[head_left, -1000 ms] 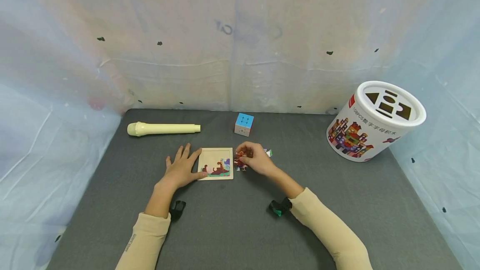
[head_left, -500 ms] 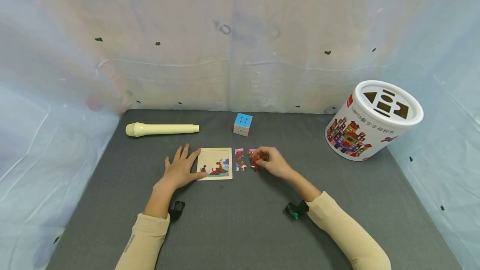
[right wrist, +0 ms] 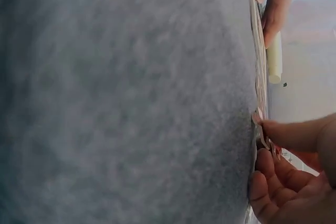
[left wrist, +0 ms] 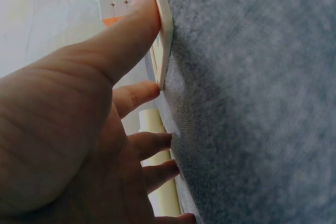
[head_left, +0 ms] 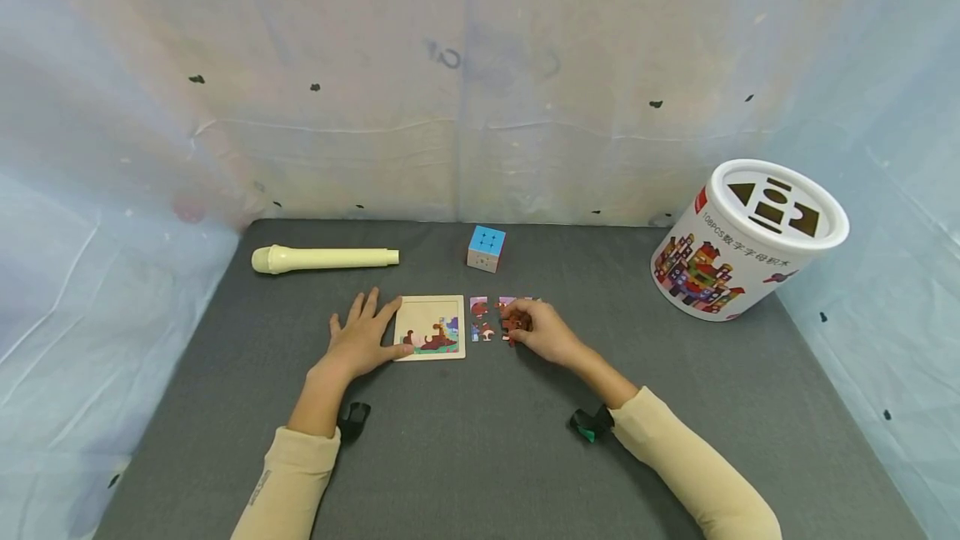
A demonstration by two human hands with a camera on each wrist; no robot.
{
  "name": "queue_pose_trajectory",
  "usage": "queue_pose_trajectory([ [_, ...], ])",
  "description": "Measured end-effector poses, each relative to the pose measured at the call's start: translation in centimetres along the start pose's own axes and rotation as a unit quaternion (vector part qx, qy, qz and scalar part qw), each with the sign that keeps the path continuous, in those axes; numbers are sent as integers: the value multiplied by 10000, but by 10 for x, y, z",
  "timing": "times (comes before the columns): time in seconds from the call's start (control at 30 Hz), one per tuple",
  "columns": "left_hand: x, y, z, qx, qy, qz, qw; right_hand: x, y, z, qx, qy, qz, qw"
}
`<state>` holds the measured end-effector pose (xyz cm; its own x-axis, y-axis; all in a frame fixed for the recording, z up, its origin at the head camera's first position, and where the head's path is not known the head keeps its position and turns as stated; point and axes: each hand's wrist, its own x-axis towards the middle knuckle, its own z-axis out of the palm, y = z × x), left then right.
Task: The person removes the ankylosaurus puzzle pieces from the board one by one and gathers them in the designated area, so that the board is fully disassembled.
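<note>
We see a square, pale wooden jigsaw tray (head_left: 430, 309) flat on woven grey cloth (head_left: 450, 457), its near part filled with knobbly-edged picture pieces. The left hand (head_left: 358, 342) lies spread at the tray's left edge, fingers nearly straight, thumb over the near left corner. Right of the tray, the right hand (head_left: 546, 332), fingers bent, pinches a thin reddish-brown jigsaw piece (head_left: 515, 322); we find loose jigsaw pieces (head_left: 487, 332) between. Farther off sit a blue-topped cube (head_left: 486, 248) and, far right, a smooth white cylindrical tub (head_left: 731, 252).
</note>
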<state>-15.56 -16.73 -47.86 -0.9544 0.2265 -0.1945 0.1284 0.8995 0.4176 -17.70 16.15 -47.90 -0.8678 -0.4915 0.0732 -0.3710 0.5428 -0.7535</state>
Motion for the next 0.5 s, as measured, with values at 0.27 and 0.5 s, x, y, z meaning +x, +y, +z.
queue_pose_trajectory([
  [0.27,0,-1,1,-6,-12,1,10000,-2,-3,3,-908,5,-255,9955],
  [0.5,0,0,1,-8,-2,3,10000,-3,-4,3,-1118,111,-280,9933],
])
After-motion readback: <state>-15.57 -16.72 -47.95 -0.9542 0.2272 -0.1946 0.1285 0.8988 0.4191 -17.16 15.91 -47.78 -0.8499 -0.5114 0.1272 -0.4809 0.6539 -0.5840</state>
